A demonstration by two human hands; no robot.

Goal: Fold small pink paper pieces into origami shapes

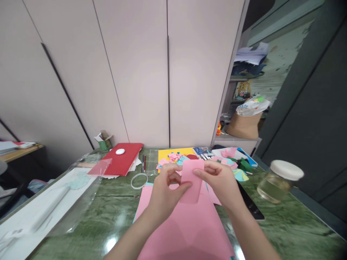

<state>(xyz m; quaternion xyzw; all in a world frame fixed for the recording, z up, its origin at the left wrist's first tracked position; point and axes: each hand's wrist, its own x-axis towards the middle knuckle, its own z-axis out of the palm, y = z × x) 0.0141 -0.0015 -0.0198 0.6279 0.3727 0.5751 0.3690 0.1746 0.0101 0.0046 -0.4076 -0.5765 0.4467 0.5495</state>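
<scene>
Between both hands a small pink paper strip point(192, 187) is held up, its long side running downward. My left hand point(166, 186) pinches its left edge, thumb across the front and fingers curled behind. On the right edge, my right hand point(218, 178) grips it near the top with thumb in front and fingers at the back. Below lies a stack of larger pink paper sheets point(181, 231), with a bit of light blue paper showing at its edges. Behind the strip sit crumpled pink and blue paper pieces point(175, 157) on a yellow sheet point(165, 152).
At left are a red folder point(126, 153) with a white round object point(120, 151), a roll of tape point(139, 181), pens point(144, 163) and a clear plastic sleeve point(78, 209). To the right stand a lidded jar point(279, 182), a black flat object point(251, 202) and paper scraps point(241, 175).
</scene>
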